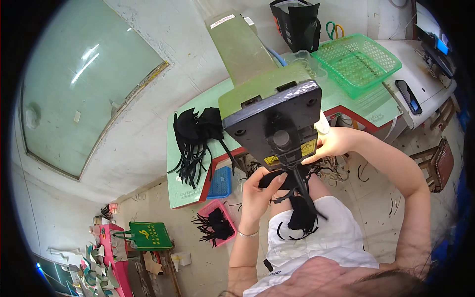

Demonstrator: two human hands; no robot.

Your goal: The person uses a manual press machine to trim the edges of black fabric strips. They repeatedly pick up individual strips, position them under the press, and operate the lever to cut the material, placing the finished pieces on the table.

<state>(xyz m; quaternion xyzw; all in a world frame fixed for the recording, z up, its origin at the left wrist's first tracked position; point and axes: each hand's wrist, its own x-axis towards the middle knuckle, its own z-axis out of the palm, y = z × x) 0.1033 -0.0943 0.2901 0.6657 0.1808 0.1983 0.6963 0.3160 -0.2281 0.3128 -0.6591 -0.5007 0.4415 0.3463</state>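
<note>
My left hand (264,190) is closed on a black bra (274,181), the thumb pressing its cloth below the machine head. From it, a black cup with thin straps (299,215) hangs down over my lap. My right hand (334,143) reaches in from the right against the machine's side. Its thumb points toward the black cloth, while the other fingers are hidden behind the head, so its grip cannot be told. Over both hands looms a green machine with a black head (269,119). A pile of black bras (198,126) lies left of it, straps dangling over the table edge.
On the green table (180,190) stand a green basket (358,62) and a black bag (299,24). A phone (408,96) lies at the right. Below are a blue basket (220,184), a pink basket (230,218) with black pieces, and a chair (438,166).
</note>
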